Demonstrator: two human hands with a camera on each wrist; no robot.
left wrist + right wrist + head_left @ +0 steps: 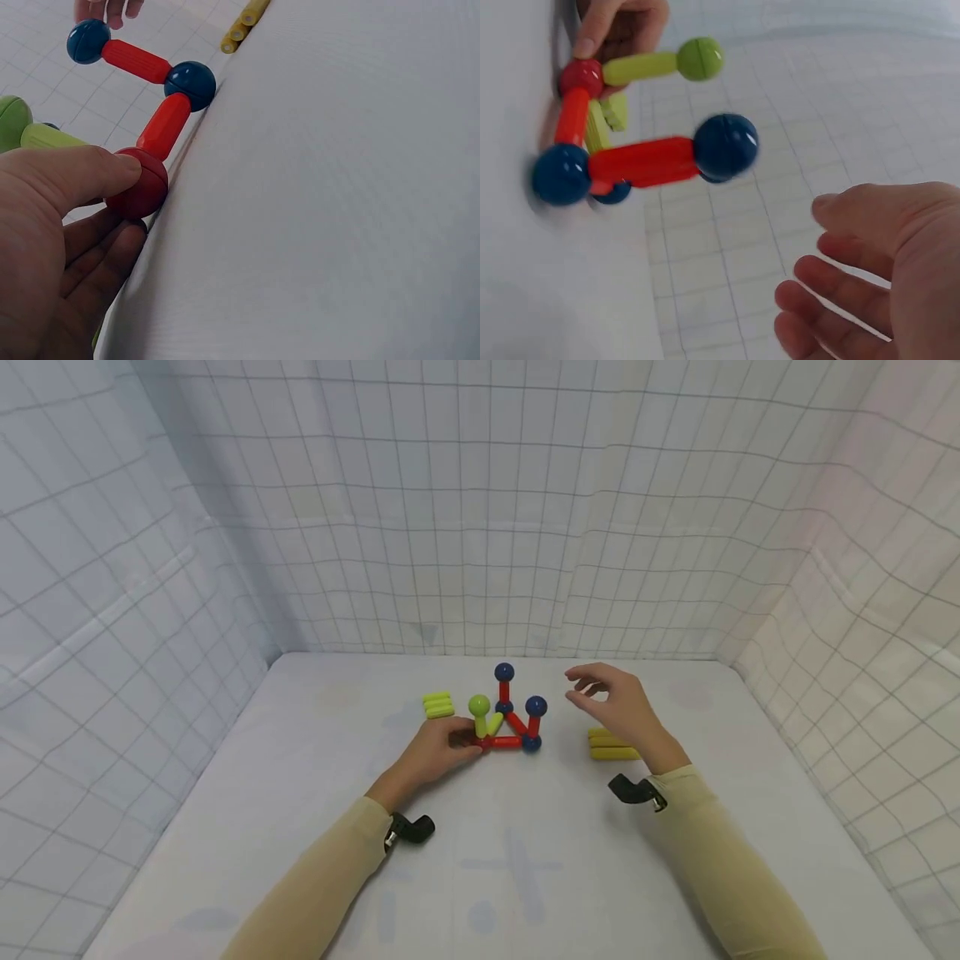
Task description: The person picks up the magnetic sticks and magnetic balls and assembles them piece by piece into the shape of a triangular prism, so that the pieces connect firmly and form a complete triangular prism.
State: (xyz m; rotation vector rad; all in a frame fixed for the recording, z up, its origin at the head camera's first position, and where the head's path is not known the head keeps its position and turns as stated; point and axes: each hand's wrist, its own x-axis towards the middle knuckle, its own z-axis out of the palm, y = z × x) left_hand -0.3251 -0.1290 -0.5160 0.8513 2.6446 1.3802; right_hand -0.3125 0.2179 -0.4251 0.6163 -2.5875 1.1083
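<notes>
White worktop [480,893]: is carrying one triangular frame [507,742] of rods and balls.
Uprights, three: two red rods [504,693] are bearing blue balls [536,707]; one lime rod [481,727] is bearing a lime ball [479,705].
Left hand [437,750]: is gripping the red corner ball [484,744].
Right hand [617,702]: is hovering near yellow rods [609,744].
Loose lime sticks [438,705]: are lying beyond the left hand.

Red ball [152,189], lime ball [479,705], grey-gridded white cloth [517,527]
</notes>
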